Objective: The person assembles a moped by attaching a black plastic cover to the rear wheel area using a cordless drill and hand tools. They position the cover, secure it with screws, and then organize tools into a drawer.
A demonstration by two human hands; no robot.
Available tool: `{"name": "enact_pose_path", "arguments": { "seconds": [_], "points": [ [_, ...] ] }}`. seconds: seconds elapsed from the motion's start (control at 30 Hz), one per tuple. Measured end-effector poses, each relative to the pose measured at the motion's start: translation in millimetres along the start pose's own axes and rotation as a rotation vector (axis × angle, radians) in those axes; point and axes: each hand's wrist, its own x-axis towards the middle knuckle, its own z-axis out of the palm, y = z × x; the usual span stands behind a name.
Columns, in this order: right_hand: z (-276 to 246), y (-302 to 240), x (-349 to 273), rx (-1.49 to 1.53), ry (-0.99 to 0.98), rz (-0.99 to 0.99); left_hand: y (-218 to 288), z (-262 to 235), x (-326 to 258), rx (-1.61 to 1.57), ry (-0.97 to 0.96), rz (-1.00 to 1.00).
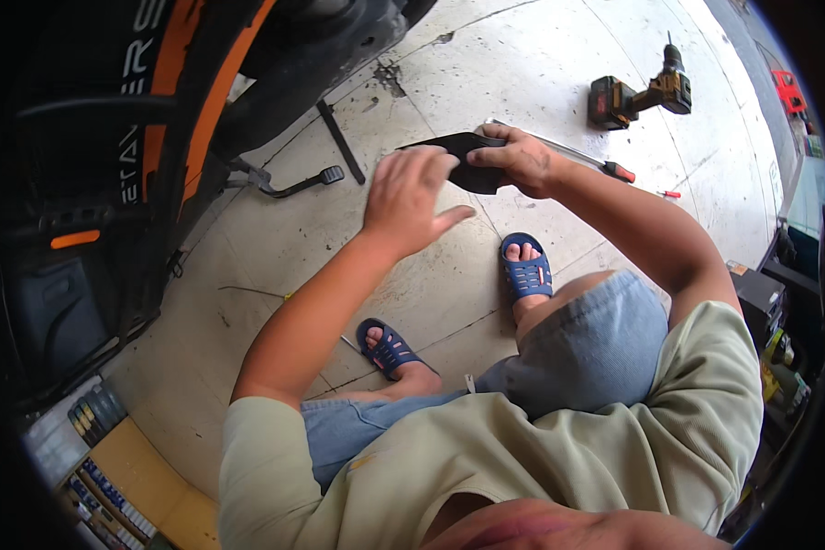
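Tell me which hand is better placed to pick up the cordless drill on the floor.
Probably the right hand: the cordless drill lies on that side, beyond it. But it grips the black plastic piece, so it would need freeing first. The left hand is farther away, open beside the piece.

Beige shirt point(541, 458), denim shorts point(587, 348), blue sandals point(528, 273).

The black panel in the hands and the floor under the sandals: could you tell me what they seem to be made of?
Black panel: likely moulded plastic, matte, thin and curved with a pointed end. Floor: seemingly concrete slabs, pale and dull, with joint lines and dark stains.
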Motion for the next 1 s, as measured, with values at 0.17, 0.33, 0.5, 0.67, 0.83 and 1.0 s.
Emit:
{"name": "enact_pose_path", "arguments": {
  "seconds": [0.17, 0.33, 0.5, 0.67, 0.83, 1.0],
  "points": [
    [10, 16, 9, -0.153, -0.523, -0.039, -36, -4, -59, -0.585, -0.402, -0.65],
    [-5, 32, 38, -0.193, -0.26, -0.052, -41, 7, -62, -0.598, -0.432, -0.736],
    [10, 3, 77, -0.137, -0.039, -0.034, -70, 9, -26, -0.147, -0.032, -0.487],
    [18, -56, 109, -0.102, 0.091, -0.425, -85, 9, 23, -0.126, 0.317, -0.482],
    [29, -105, 117, -0.389, 0.46, -0.517, -98, 13, 36, -1.378, 0.86, -1.164],
    [32, -102, 132, -0.282, 0.325, -0.487, -101, 21, 48, -1.631, 0.808, -1.018]
  ]
}}
